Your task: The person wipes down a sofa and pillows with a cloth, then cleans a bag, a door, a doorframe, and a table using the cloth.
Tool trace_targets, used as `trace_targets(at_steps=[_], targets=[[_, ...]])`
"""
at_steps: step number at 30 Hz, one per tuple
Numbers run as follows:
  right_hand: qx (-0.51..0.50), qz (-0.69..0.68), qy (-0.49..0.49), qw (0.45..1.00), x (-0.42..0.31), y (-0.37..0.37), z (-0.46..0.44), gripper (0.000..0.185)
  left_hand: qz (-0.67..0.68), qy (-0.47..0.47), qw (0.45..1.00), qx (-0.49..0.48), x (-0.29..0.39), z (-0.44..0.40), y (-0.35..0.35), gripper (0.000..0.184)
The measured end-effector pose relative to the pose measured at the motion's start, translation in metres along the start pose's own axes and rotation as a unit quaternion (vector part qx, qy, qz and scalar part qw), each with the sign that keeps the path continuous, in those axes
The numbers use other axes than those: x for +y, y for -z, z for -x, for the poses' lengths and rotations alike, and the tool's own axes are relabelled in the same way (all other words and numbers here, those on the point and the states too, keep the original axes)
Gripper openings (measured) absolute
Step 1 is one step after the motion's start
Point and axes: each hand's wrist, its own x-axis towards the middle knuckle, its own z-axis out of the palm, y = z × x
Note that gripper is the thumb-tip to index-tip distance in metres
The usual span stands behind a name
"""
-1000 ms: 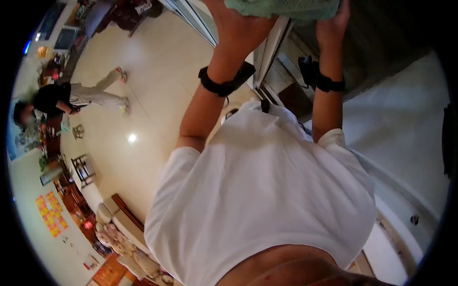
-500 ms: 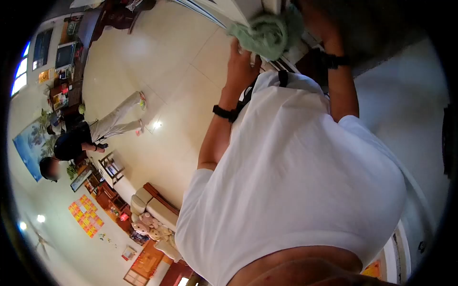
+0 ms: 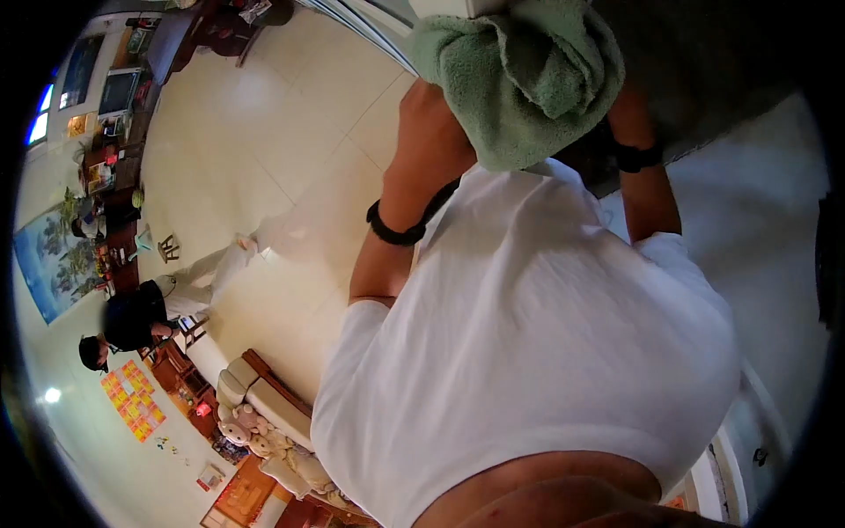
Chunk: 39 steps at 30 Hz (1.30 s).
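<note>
A bunched green towel fills the top middle of the view, folded over on itself and close to the camera. On its left side, my left hand grips it, the fingers hidden behind the cloth. My right hand is at the towel's right edge in shadow, closed on it as far as I can see, with most of its fingers covered. Each wrist wears a black band. A white edge of a panel or frame shows just above the towel.
Pale floor tiles stretch to the left. Another person in a dark top and cap stands across the room. Beyond are a sofa with plush toys, a small stool and wooden furniture. A pale surface lies at right.
Both hands have brought the towel up nearer the camera, so it looks much larger. The left hand has slid further behind it. The other person has shifted lower in the view.
</note>
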Motion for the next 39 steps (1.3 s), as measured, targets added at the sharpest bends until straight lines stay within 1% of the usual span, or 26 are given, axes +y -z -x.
trace_targets(at_steps=[2, 4, 5, 7, 8, 11, 12, 14, 15, 17, 19, 21, 22, 23, 25, 26, 28, 29, 30, 31, 32, 33, 35, 36, 37, 39], targets=[[-0.009, -0.011, -0.009, 1.0, 0.007, -0.014, -0.016, 0.059, -0.012, -0.007, 1.0, 0.02, -0.018, -0.01, -0.009, 0.04], [-0.025, -0.022, -0.012, 0.999, 0.013, -0.036, -0.039, 0.058, -0.033, 0.028, 0.999, -0.011, -0.04, -0.024, -0.016, 0.031], [-0.034, -0.025, -0.01, 0.999, 0.013, -0.047, -0.056, 0.058, -0.037, 0.032, 0.999, -0.009, -0.052, -0.029, -0.018, 0.031], [-0.048, -0.03, 0.001, 0.998, 0.012, -0.066, -0.088, 0.057, -0.025, 0.105, 0.988, -0.106, -0.08, -0.036, -0.013, 0.02], [-0.051, -0.04, 0.005, 0.998, 0.009, -0.078, -0.102, 0.057, -0.041, 0.097, 0.988, -0.117, -0.095, -0.029, -0.013, 0.02], [-0.063, -0.044, 0.016, 0.997, 0.004, -0.089, -0.151, 0.056, 0.059, 0.136, 0.978, -0.149, -0.14, -0.04, -0.025, 0.013], [-0.066, -0.048, 0.021, 0.996, 0.003, -0.095, -0.169, 0.056, 0.059, 0.133, 0.979, -0.146, -0.152, -0.059, -0.012, 0.013], [-0.073, -0.057, 0.036, 0.995, 0.0, -0.108, -0.197, 0.055, 0.091, 0.18, 0.966, -0.159, -0.155, -0.089, 0.024, 0.011], [-0.078, -0.062, 0.048, 0.994, -0.003, -0.118, -0.213, 0.055, 0.126, 0.272, 0.947, -0.119, -0.135, -0.103, 0.049, 0.01], [-0.088, -0.067, 0.071, 0.991, -0.012, -0.15, -0.258, 0.054, 0.178, 0.273, 0.945, 0.024, -0.12, -0.132, 0.096, 0.009], [-0.086, -0.07, 0.078, 0.991, -0.017, -0.153, -0.292, 0.054, 0.181, 0.118, 0.975, 0.047, -0.096, -0.141, 0.149, 0.015], [-0.074, -0.081, 0.073, 0.991, -0.012, -0.145, -0.311, 0.053, 0.165, 0.049, 0.985, -0.008, -0.086, -0.154, 0.182, 0.023], [-0.068, -0.088, 0.062, 0.992, -0.005, -0.141, -0.312, 0.053, 0.164, -0.091, 0.968, 0.164, -0.091, -0.161, 0.185, 0.024], [-0.066, -0.094, 0.049, 0.992, -0.001, -0.141, -0.313, 0.053, 0.149, -0.228, 0.905, 0.327, -0.094, -0.166, 0.186, 0.026], [-0.067, -0.101, 0.021, 0.992, 0.015, -0.147, -0.32, 0.052, 0.161, -0.333, 0.855, 0.364, -0.093, -0.182, 0.19, 0.029], [-0.068, -0.105, 0.01, 0.992, 0.02, -0.154, -0.325, 0.052, 0.196, -0.308, 0.896, 0.252, -0.093, -0.194, 0.19, 0.033], [-0.07, -0.114, 0.004, 0.991, 0.025, -0.172, -0.345, 0.051, 0.362, -0.407, 0.78, 0.307, -0.118, -0.238, 0.164, 0.022], [-0.072, -0.119, 0.003, 0.99, 0.024, -0.181, -0.355, 0.051, 0.323, -0.419, 0.796, 0.296, -0.129, -0.245, 0.165, 0.021], [-0.071, -0.127, 0.003, 0.989, 0.024, -0.177, -0.345, 0.051, 0.287, -0.426, 0.81, 0.284, -0.108, -0.233, 0.16, 0.021], [-0.072, -0.134, 0.002, 0.988, 0.021, -0.18, -0.35, 0.051, 0.323, -0.399, 0.83, 0.22, -0.113, -0.225, 0.166, 0.023], [-0.074, -0.142, 0.003, 0.987, 0.018, -0.184, -0.357, 0.051, 0.32, -0.398, 0.826, 0.239, -0.12, -0.228, 0.164, 0.023], [-0.071, -0.151, 0.004, 0.986, 0.015, -0.184, -0.363, 0.05, 0.263, -0.342, 0.879, 0.202, -0.125, -0.23, 0.164, 0.025], [-0.062, -0.17, 0.017, 0.983, 0.002, -0.178, -0.385, 0.05, 0.075, -0.299, 0.903, 0.301, -0.139, -0.217, 0.174, 0.028], [-0.056, -0.172, 0.022, 0.983, -0.002, -0.172, -0.39, 0.05, -0.016, -0.268, 0.899, 0.345, -0.146, -0.21, 0.179, 0.03], [-0.051, -0.179, 0.027, 0.982, -0.006, -0.167, -0.396, 0.05, -0.072, -0.246, 0.889, 0.379, -0.152, -0.2, 0.176, 0.031], [-0.039, -0.179, 0.035, 0.982, -0.019, -0.155, -0.417, 0.05, -0.101, -0.229, 0.88, 0.403, -0.174, -0.194, 0.179, 0.032]])
